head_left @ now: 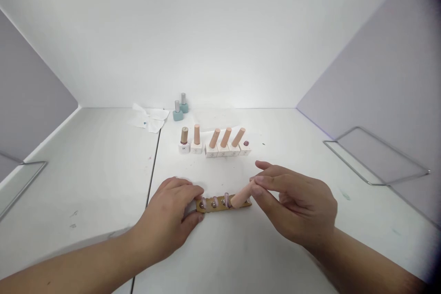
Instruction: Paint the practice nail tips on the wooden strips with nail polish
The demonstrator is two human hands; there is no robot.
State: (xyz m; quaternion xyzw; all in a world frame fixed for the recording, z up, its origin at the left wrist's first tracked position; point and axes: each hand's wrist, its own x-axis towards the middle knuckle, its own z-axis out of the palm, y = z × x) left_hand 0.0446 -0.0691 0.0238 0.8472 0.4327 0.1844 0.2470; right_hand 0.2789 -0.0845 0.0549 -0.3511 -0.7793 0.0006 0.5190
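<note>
Two hands work near the front edge of the white worktop (86, 170) as I watch through the head camera. At the far left, a thin wire frame (24, 183) lies near the side wall. My left hand (168, 220) is closed around the left end of a wooden strip (220, 204), fingers over the top and thumb along the near side, apparently to steady it. The strip lies crosswise, with a line of small metal-topped pegs (214, 201) along it.

Beyond that hand, toward the back edge, sit a crumpled tissue (149, 118) and two pale green bottles (179, 108). Nearer the middle, a row of white cubes (220, 150) stands behind the strip. Its sticks and the capped bottle on its first cube rise upright or lean right, and the last cube (245, 147) holds only a small dark round mark.

My right hand (292, 204) pinches a peach stick (241, 195) between thumb and fingers, holding it tilted, its lower end over the strip's right end. That hand's upper fingertips (262, 165) reach toward the row but stay apart from it. Another wire frame (375, 156) lies well off to the right.
</note>
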